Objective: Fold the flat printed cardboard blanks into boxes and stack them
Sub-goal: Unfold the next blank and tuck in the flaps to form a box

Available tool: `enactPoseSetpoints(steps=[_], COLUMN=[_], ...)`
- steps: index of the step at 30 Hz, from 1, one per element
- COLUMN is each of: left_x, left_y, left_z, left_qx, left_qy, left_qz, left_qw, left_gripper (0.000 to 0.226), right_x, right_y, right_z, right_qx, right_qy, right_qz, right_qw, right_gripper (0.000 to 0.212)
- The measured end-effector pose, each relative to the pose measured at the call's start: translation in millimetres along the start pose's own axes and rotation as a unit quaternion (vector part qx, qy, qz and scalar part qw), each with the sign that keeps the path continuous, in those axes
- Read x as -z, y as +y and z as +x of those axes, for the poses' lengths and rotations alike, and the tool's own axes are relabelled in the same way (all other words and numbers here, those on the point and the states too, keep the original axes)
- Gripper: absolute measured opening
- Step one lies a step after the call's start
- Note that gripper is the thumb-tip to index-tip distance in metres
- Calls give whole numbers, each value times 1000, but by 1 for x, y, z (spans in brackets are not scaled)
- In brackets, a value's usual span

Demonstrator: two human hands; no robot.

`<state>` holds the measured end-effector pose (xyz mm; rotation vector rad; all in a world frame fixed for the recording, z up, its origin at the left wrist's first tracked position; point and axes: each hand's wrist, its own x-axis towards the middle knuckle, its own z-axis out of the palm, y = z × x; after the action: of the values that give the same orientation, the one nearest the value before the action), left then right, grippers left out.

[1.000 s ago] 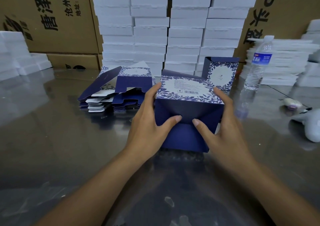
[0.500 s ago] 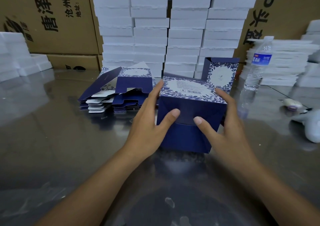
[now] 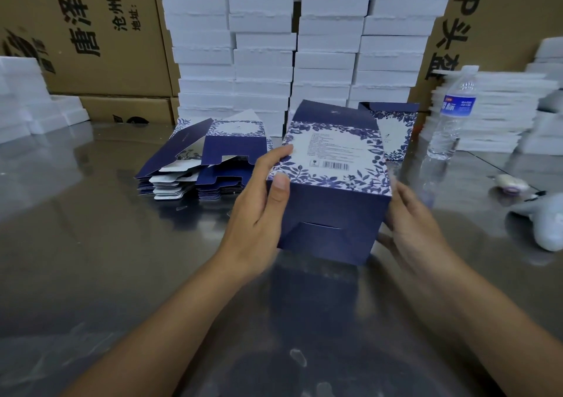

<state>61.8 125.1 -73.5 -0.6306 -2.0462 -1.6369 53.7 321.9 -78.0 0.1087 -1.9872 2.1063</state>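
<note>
**One box nearly shaped, a pile of blanks waiting**

The person had a blue floral box (image 3: 332, 189) held between both hands just above the shiny steel table (image 3: 91, 244), near the middle of it. The left hand (image 3: 259, 207) gripped the box's left side, thumb laid on the dark near face and fingers curled over the printed top panel with the barcode. The right hand (image 3: 414, 223) pressed flat against the right side, fingers mostly hidden behind the cardboard. The near end looked closed, its tab seated in a slot. The far end looked unfinished to me, with a dark flap (image 3: 332, 114) standing up there.

To the left and a little farther off lay the stack of flat blanks (image 3: 201, 165), dark blue and white, the top ones lifting loosely. By my reckoning that pile was most of the job still to do. A second printed carton (image 3: 393, 131) stood just behind the held one on the right, its top flap up; whether it was finished I could not tell. I saw no real stack of folded boxes yet.

Along the far wall stood white foam trays (image 3: 304, 46) in tall columns, with brown shipping cartons (image 3: 91, 31) behind. A water bottle (image 3: 451, 113) stood at the right.
</note>
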Motion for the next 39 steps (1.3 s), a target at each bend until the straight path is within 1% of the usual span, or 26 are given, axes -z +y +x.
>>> enactPoseSetpoints(steps=[1,2,4,6,8,10,13,14,16,17,20,22,23,27,30,31,32,35,37,39], left_x=[1,1,3,5,6,5,3,3,3,2,2,2,3,3,-1,-2,-2,-4,-5,-4], left_y=[0,1,1,-1,-4,-7,-9,-9,-8,-7,-6,-8,-9,-15,-21,-22,-21,-10,-3,4], left_z=[0,1,4,8,11,11,7,6,5,5,7,9,9,13,10,8,7,5,5,5], left_qx=[13,23,27,36,51,61,65,66,82,92,121,128,131,167,155,150,139,58,-21,-113], left_qy=[3,7,19,27,33,30,16,6,-19,-27,-43,-52,-53,-66,-77,-65,-46,36,113,162], left_qz=[-9,-23,-61,-89,-94,-72,-38,-29,-6,0,-30,-51,-55,-94,-108,-111,-107,-68,-31,53], left_qw=[1000,999,998,995,994,995,997,997,996,995,991,989,988,979,979,980,983,995,993,979], left_gripper=[47,43,36,39,45,44,33,38,59,66,83,95,97,85,91,89,80,50,34,27], right_x=[0,-1,-2,-2,-2,-1,-3,-3,-4,-4,-5,-5,-5,-9,-12,-13,-13,-13,-12,-12], right_y=[1,3,4,4,2,2,4,5,5,5,1,0,0,-5,-5,-6,-7,-13,-17,-20], right_z=[-1,-2,-5,-6,-7,-8,-9,-9,-10,-11,-13,-15,-17,-21,-21,-22,-23,-25,-25,-25], right_qx=[-17,-28,-39,-34,-9,55,114,131,160,175,221,236,243,259,296,307,320,356,370,380], right_qy=[-10,-22,-52,-68,-68,-59,-52,-47,-35,-27,0,14,22,49,46,47,52,81,90,91], right_qz=[-5,-10,14,65,64,22,-31,-56,-127,-158,-235,-261,-269,-313,-328,-324,-316,-283,-274,-275], right_qw=[1000,999,998,995,996,997,992,989,978,972,947,936,932,913,896,893,892,887,883,879], right_gripper=[92,103,111,122,142,144,143,142,136,132,124,114,106,59,33,24,17,3,5,7])
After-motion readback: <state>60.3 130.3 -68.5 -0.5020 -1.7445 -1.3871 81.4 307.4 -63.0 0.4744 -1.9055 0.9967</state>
